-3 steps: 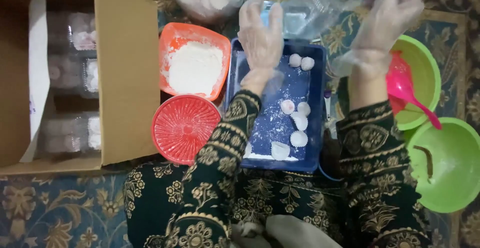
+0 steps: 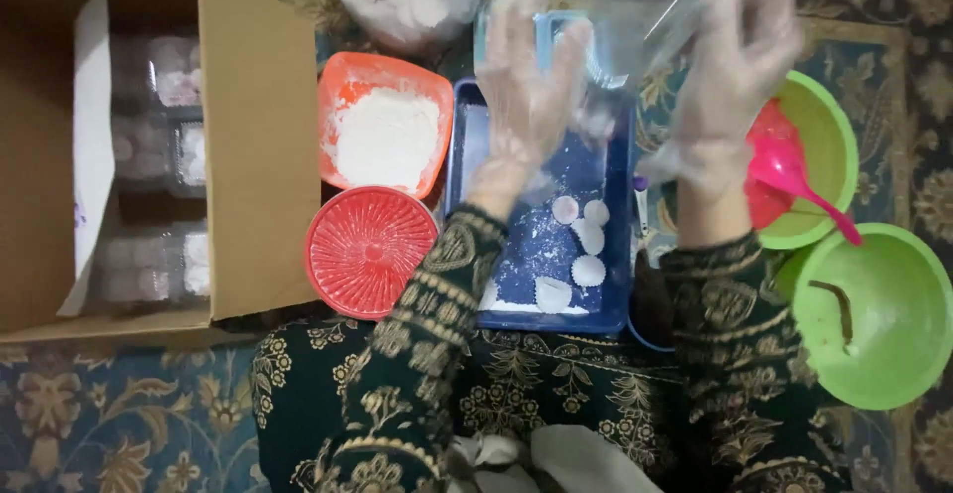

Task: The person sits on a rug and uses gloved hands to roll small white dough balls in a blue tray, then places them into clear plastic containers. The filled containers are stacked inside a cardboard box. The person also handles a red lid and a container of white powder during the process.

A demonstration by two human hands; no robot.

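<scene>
holding a clear plastic bag (image 2: 655,16) up at 12 o'clock, gloved left hand (image 2: 526,96) and right hand (image 2: 730,76) both pinching it loosely, probably risking slipping onto the floury blue tray (image 2: 615,284)

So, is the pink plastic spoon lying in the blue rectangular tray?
No, the pink plastic spoon rests in a green round bowl, to the right of the blue rectangular tray.

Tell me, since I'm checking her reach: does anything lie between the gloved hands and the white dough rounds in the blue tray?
Nothing visible does. The left hand and right hand hold a clear plastic container above the blue tray; the white rounds lie uncovered nearer the person, with only floured tray between.
</scene>
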